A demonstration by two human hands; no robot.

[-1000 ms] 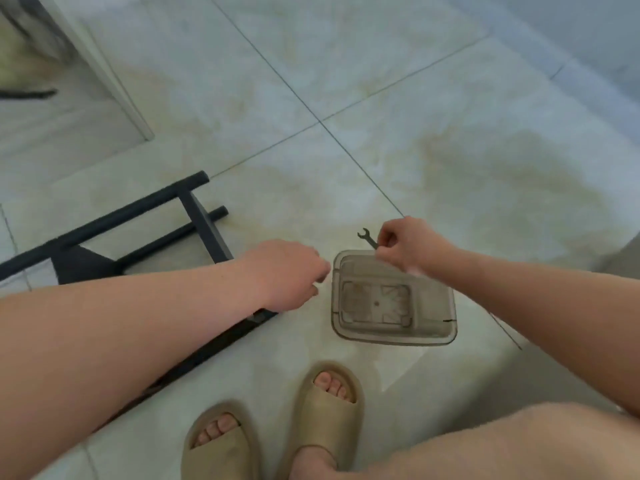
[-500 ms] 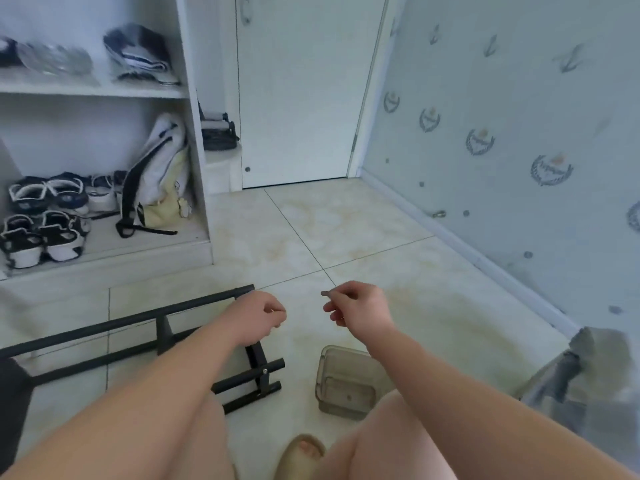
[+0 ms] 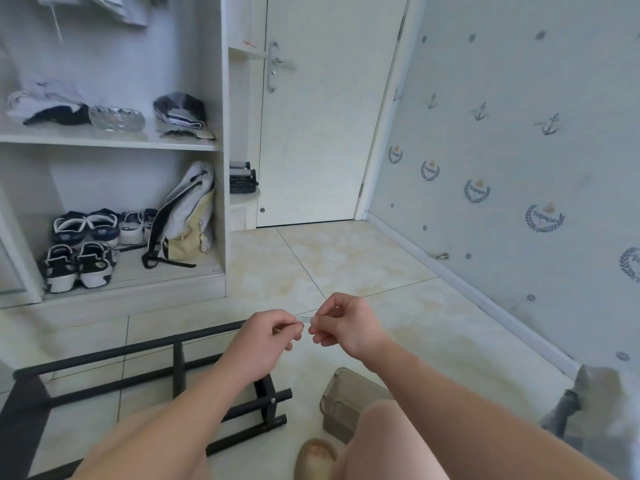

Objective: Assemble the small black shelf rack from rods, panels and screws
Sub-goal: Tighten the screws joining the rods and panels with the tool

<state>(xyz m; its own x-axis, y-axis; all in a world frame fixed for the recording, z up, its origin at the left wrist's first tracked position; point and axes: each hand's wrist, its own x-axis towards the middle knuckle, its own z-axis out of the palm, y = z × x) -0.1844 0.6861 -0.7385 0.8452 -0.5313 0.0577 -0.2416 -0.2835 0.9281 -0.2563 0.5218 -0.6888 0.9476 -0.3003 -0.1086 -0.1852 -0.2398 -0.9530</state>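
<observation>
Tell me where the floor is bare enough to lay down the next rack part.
Bare tiles run from the cupboard and door to the right wall, and on between the right hand and the grey cloth. Crowded by the knees: black rack frame, plastic box, slipper. The left hand and right hand pinch a small part.

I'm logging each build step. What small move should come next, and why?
Probably lower the tiny part, pinched between left hand and right hand, toward the black frame on the floor; both hands are held up off it.
</observation>
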